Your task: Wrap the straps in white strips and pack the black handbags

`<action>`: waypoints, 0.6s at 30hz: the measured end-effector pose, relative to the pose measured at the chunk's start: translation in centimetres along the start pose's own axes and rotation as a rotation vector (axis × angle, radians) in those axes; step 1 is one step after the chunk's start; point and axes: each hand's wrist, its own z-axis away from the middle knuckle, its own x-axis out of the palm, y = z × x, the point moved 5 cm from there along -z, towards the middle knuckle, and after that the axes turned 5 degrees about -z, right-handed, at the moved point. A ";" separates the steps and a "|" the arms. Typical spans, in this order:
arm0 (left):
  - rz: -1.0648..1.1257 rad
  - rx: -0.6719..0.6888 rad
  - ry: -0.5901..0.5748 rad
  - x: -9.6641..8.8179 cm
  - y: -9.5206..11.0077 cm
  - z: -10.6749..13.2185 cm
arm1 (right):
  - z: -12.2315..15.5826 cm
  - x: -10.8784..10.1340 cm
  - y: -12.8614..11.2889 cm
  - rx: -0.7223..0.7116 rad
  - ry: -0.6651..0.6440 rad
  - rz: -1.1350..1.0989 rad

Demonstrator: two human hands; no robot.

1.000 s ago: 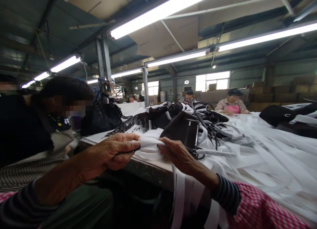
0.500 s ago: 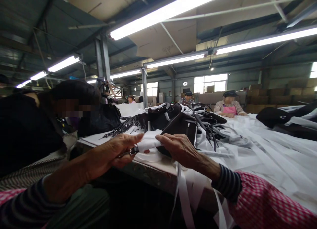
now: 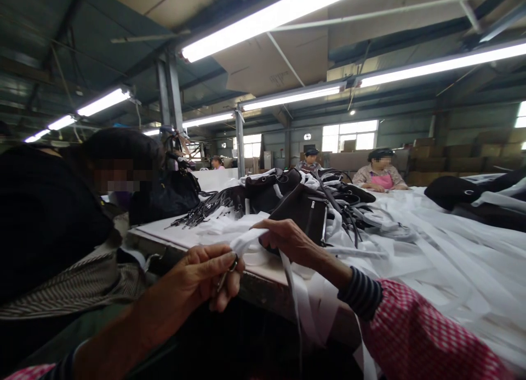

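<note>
My left hand (image 3: pixel 207 270) pinches the end of a strap, where a small metal buckle (image 3: pixel 234 264) shows between thumb and fingers. From that end a white wrapping strip (image 3: pixel 250 238) stretches up to my right hand (image 3: pixel 287 238), whose thumb and fingers close on it. A long white tail (image 3: pixel 292 284) of the strip hangs below my right hand over the table edge. How much of the strap lies inside the wrapping is hidden. Just behind my right hand lies a dark bag (image 3: pixel 299 207) with a zip.
Dark bags and straps (image 3: pixel 347 204) are heaped on the table, with white sheeting (image 3: pixel 460 259) spread to the right. A bundle of thin dark straps (image 3: pixel 205 207) lies at the left. One person (image 3: pixel 53 215) bends close on my left; others sit across the table.
My left hand has moved down and toward me with the buckle end. The white strip between my hands now slants upward to the right. My right hand has shifted slightly left.
</note>
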 end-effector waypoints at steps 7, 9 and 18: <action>0.272 0.416 0.499 -0.8 2.4 -1.2 | 3.6 10.5 1.8 0.378 0.109 -0.842; 0.157 0.523 0.632 -1.3 2.2 -1.6 | 5.3 13.2 1.7 0.477 0.074 -0.936; 0.102 0.397 0.577 -1.9 0.3 -1.9 | 7.2 11.4 1.9 0.521 0.070 -0.777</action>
